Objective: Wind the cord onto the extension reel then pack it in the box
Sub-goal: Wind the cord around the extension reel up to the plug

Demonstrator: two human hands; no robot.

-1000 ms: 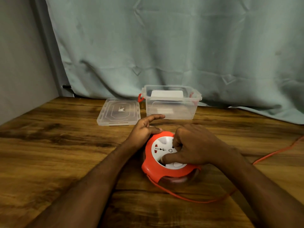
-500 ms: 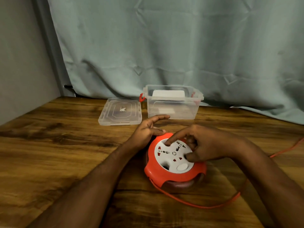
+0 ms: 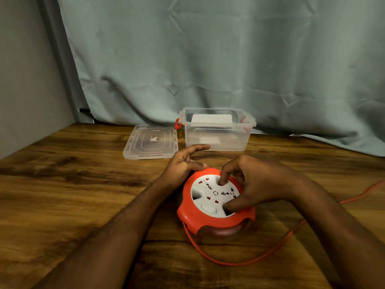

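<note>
Reel: the round orange plastic extension reel with a white socket face (image 3: 215,202) lies flat on the brown wood-grain bench (image 3: 62,184), in front of the box and near the person.
Left hand: the left hand (image 3: 183,165) rests against the reel's far-left rim, thumb on the orange edge, index finger stretched out towards the box; a loose, open grip, steadying rather than clasping.
Right hand: the right hand (image 3: 256,184) sits over the white face, index fingertip dug into one recess and thumb in another; its grip is curled onto the reel.
Cord: the thin orange cord (image 3: 239,262) leaves the reel's near-left side, loops along the bench and runs off to the right.
Box: the clear plastic storage box with red latches (image 3: 216,130) stands open by the grey-green curtain (image 3: 208,59).
Lid: the clear flat lid (image 3: 151,142) lies just left of the box.
</note>
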